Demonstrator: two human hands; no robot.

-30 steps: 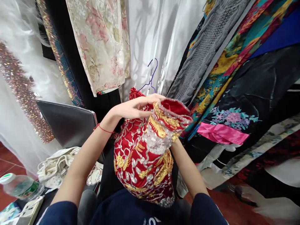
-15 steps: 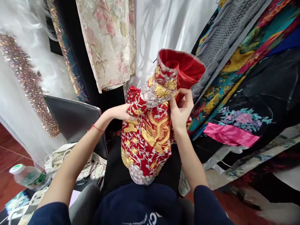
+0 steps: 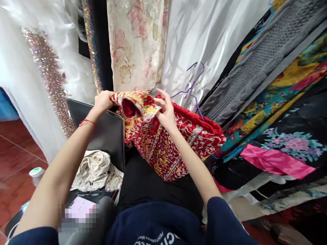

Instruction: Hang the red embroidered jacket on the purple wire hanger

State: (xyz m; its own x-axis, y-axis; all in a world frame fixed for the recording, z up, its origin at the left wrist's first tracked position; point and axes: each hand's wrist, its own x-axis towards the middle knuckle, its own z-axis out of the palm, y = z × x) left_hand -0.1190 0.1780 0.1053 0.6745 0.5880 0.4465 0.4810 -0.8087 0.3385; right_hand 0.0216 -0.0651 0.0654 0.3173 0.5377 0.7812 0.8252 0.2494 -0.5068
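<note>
A red garment (image 3: 163,160) with dense gold and silver embroidery lies across my lap, its sleeve end (image 3: 133,107) lifted with the red lining showing in the opening. My left hand (image 3: 103,101) is closed on the garment's upper left end, most fingers hidden behind the cloth. My right hand (image 3: 165,109) pinches the embroidered edge between thumb and fingers just right of that opening, the index finger raised. A purple hanger (image 3: 191,89) pokes out of the garment's top right side, hook upward.
A dark laptop (image 3: 99,132) stands opened on the left. Below it lie a bundled whitish cloth (image 3: 94,170), glasses (image 3: 89,193) and a phone (image 3: 81,208). A bottle (image 3: 37,174) stands further left. Hanging clothes, including a grey knit (image 3: 237,71) and a floral cloth (image 3: 135,44), crowd the front and right.
The garment has been turned and spread to the right, bringing the purple hanger into full view. My left hand has moved left and up; my right hand has moved left.
</note>
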